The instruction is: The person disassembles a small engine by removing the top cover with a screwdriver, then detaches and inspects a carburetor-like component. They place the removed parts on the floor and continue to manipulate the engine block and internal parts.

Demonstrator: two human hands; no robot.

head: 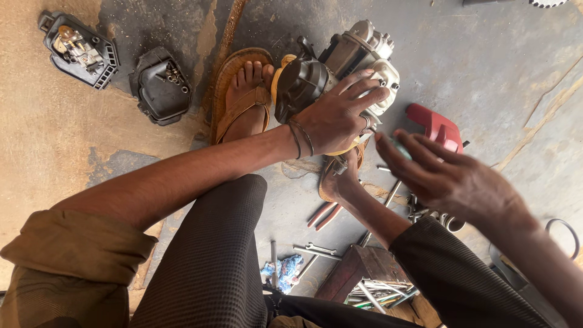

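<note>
- left hand (337, 118): fingers spread and pressed flat over the engine (340, 67), palm down; judged to steady it on the floor (486, 79), not clamped round any one part.
- right hand (452, 176): at 3 o'clock of the engine, blurred, hovering apart from it; fingers loosely extended, nothing clearly held; a greenish patch near the fingertips is too blurred to identify.
- engine: small, at 12 o'clock of the view, lying on the floor between the two sandalled feet; dark rounded cover on its left, pale grey cast housing on its right, yellowish part beneath; worn and dusty.
- left foot (246, 91): at 9 o'clock of the engine, just beside it, likely bracing it.
- right foot (337, 179): at 6 o'clock of the engine, partly tucked under the left hand.
- red cover (437, 124): at 3 o'clock, near the engine.
- pliers (325, 214), spanner (316, 250), wooden box (364, 273) of tools: at 6 o'clock, within reach.
- two black housings (161, 85): at 9 o'clock, well apart, set aside.
</note>
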